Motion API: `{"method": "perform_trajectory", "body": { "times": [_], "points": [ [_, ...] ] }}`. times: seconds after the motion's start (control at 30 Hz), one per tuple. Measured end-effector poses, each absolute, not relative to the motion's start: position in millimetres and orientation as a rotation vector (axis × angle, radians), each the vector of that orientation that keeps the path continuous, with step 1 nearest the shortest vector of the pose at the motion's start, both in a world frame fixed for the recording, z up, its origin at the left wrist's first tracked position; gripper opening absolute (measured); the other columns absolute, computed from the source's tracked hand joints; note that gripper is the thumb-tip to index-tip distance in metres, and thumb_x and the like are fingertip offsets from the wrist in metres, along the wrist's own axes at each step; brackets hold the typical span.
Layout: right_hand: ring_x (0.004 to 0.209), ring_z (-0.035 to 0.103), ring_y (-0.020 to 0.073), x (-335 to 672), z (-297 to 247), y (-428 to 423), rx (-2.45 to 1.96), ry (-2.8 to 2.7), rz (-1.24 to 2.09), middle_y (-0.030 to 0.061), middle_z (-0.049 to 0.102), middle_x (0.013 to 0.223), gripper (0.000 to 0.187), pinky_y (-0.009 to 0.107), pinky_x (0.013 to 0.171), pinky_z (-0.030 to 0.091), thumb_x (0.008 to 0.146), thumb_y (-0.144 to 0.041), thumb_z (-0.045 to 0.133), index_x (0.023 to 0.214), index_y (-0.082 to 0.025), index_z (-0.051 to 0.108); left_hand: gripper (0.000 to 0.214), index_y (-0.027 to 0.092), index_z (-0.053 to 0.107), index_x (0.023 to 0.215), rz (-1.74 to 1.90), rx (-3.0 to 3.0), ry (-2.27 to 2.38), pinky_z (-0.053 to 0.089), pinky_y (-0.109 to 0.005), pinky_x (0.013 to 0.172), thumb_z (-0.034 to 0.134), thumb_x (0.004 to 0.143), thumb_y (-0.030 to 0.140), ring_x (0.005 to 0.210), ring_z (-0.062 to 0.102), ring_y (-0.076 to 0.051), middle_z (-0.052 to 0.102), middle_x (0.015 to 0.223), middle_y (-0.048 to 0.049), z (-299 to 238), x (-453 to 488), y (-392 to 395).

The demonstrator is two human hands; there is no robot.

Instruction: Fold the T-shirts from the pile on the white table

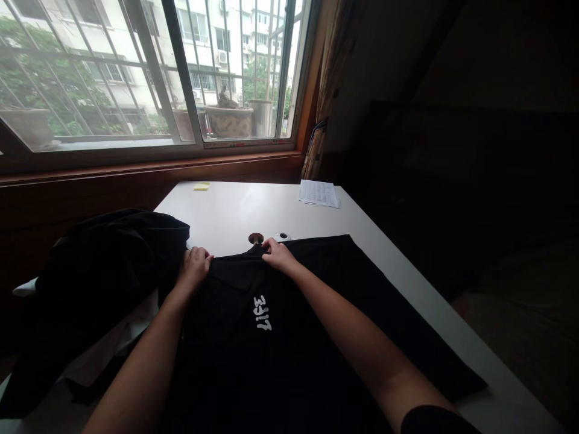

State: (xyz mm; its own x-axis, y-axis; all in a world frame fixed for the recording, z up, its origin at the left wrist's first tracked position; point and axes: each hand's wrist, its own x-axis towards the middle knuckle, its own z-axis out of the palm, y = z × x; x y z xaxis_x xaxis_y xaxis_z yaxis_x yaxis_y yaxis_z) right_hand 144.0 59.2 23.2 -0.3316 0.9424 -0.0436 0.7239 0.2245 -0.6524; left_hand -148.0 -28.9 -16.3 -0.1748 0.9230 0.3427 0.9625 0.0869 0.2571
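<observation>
A black T-shirt (325, 301) with small white lettering lies spread on the white table (235, 211) in front of me. My left hand (195, 265) is closed on the shirt's far edge at the left. My right hand (278, 253) pinches the same far edge a little to the right, by the collar. Both forearms reach forward over the cloth.
A heap of dark clothing (99, 277) lies at the table's left, over something white. Beyond the shirt are a round hole in the tabletop (256, 237), a small white object (283, 236), a yellow note pad (201, 186) and printed sheets (319, 193). A barred window (149, 72) stands behind.
</observation>
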Motion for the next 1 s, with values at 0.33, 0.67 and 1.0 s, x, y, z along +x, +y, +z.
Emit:
{"method": "perform_trajectory", "body": {
  "times": [0.33,0.67,1.0],
  "points": [
    [0.088,0.067,0.0230,127.8,34.5,81.4,-1.655,-2.176,0.888,0.0067,0.074,0.090,0.035,0.029,0.074,0.046,0.085,-0.055,0.065,0.089,-0.021,0.073,0.023,0.021,0.069,0.090,-0.900,-2.114,-2.216,0.043,-0.040,0.091,0.057,0.093,0.041,0.090,0.054,-0.027,0.063,0.093,-0.0080,-3.1,-147.4,-35.8],
    [0.080,0.068,0.0166,116.0,34.2,88.5,-1.549,-2.168,0.958,0.0012,0.076,0.087,0.018,0.024,0.066,0.044,0.081,-0.039,0.076,0.086,-0.022,0.077,0.013,0.022,0.065,0.082,-1.125,-2.258,-2.199,0.047,-0.036,0.081,0.060,0.087,0.033,0.086,0.057,-0.023,0.060,0.086,-0.0042,4.9,-155.7,-41.7],
    [0.109,0.061,0.0221,122.1,17.3,64.9,-1.447,-2.067,0.731,0.0052,0.072,0.105,0.014,0.035,0.096,0.043,0.091,-0.037,0.066,0.093,-0.023,0.069,0.018,0.023,0.068,0.094,-1.046,-2.334,-2.223,0.052,-0.038,0.089,0.054,0.084,0.027,0.096,0.060,-0.024,0.062,0.100,-0.0065,16.0,-166.9,-54.4]
  ]
}}
